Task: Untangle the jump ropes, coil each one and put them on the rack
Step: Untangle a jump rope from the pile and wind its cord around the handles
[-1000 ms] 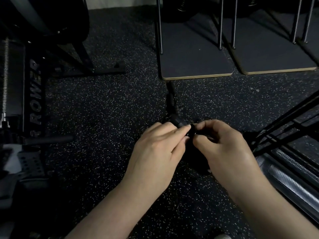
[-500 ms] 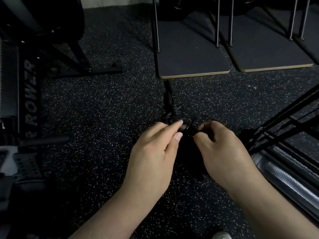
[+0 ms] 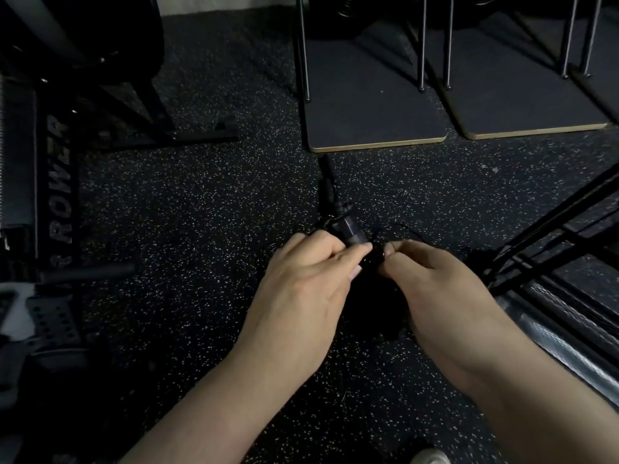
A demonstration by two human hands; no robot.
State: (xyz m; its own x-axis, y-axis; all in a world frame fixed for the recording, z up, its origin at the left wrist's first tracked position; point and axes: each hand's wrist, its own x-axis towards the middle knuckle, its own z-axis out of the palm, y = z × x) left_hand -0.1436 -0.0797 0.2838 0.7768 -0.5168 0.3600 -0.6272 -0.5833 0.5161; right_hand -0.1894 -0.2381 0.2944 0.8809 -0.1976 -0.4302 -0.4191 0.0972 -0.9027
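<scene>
A dark bundle of black jump ropes [image 3: 368,296] lies on the speckled rubber floor between my hands, hard to make out in the dim light. One black handle [image 3: 350,231] sticks out just beyond my left fingers, and another handle [image 3: 327,185] lies further away, pointing toward the boards. My left hand [image 3: 301,289] grips the near handle with curled fingers. My right hand [image 3: 435,279] pinches a thin black cord [image 3: 397,226] that loops up beside its fingertips. The hands almost touch over the bundle.
A rowing machine [image 3: 57,195] fills the left side. Two flat boards [image 3: 375,105] with thin metal legs stand at the back. Black frame bars [image 3: 549,236] and a metal rail [image 3: 569,346] cross the right side. A shoe tip [image 3: 430,457] shows at the bottom edge.
My left fingers have curled further over the near handle and my right fingertips have shifted slightly outward on the cord. The view has dipped a little.
</scene>
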